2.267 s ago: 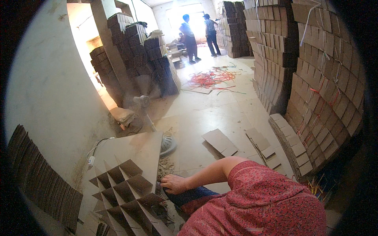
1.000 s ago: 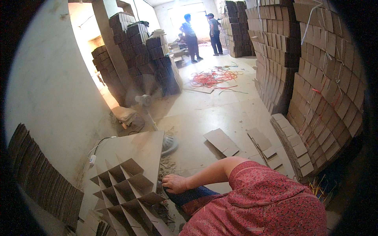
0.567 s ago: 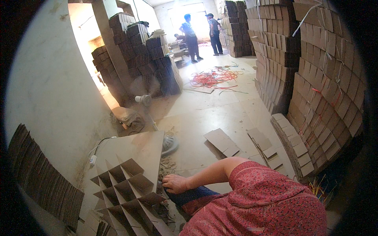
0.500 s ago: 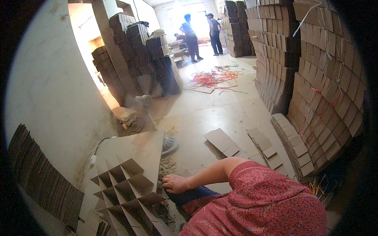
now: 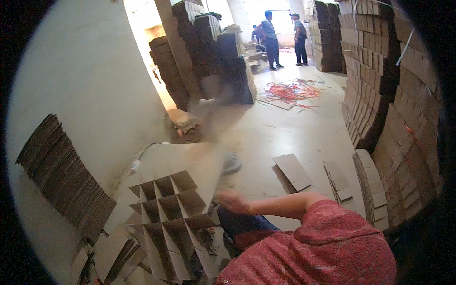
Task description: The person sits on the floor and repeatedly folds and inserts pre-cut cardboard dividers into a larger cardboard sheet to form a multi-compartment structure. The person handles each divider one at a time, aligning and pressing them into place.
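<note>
My right hand [image 5: 232, 202] is at the edge of a pale board-topped table, above my dark blue trouser knee [image 5: 244, 223]. It is smeared by motion, so its fingers cannot be read, nor whether anything is in them. Beside it, to the left, a cardboard divider grid [image 5: 175, 202] of interlocked upright strips stands on the pale tabletop [image 5: 190, 154], its cells opening upward. The hand looks apart from the grid. A red patterned sleeve [image 5: 327, 237] covers my upper arm. My left hand does not show.
A row of packed cardboard strips [image 5: 66, 164] leans along the left wall, with loose cardboard pieces [image 5: 116, 251] below. Flat cardboard [image 5: 292, 171] lies on the floor. Tall cardboard stacks [image 5: 368, 71] line the right. Two people [image 5: 270, 40] stand far off, beyond tangled red straps [image 5: 294, 92].
My view has turned left, so the whole scene sits farther right in the picture. My right hand stays near the knee and is now blurred. The grid keeps its place on the table.
</note>
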`<state>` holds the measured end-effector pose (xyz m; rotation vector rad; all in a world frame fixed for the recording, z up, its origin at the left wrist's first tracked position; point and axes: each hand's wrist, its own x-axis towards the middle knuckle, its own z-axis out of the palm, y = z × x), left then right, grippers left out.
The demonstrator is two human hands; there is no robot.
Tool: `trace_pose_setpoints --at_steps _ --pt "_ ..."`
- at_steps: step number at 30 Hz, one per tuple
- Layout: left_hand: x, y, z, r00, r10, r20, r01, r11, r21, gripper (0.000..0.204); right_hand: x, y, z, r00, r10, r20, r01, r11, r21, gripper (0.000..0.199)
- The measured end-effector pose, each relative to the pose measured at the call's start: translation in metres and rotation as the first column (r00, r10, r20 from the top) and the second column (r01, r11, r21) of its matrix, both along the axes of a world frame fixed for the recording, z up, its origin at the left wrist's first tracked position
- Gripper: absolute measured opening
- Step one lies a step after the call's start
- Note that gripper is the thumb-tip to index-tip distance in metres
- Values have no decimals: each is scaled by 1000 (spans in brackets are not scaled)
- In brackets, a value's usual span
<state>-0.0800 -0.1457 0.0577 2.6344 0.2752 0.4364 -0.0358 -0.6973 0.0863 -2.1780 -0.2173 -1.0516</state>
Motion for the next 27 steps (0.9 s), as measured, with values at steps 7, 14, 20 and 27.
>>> trace_pose_setpoints --at_steps 7,14,20,27 --pt "15 6 -24 990 -6 140 49 950 -310 30 103 -78 186 930 -347 118 366 888 -277 55" --pt "21 24 -39 997 -18 71 27 993 -116 36 125 -71 329 902 -418 -105 394 899 -192 57" --pt "18 22 -35 1000 -19 1 19 995 -101 41 143 -79 362 854 -493 -167 437 853 -284 40" --pt "13 28 -32 998 -59 14 57 992 114 40 157 -70 395 829 -539 -150 484 825 -292 36"
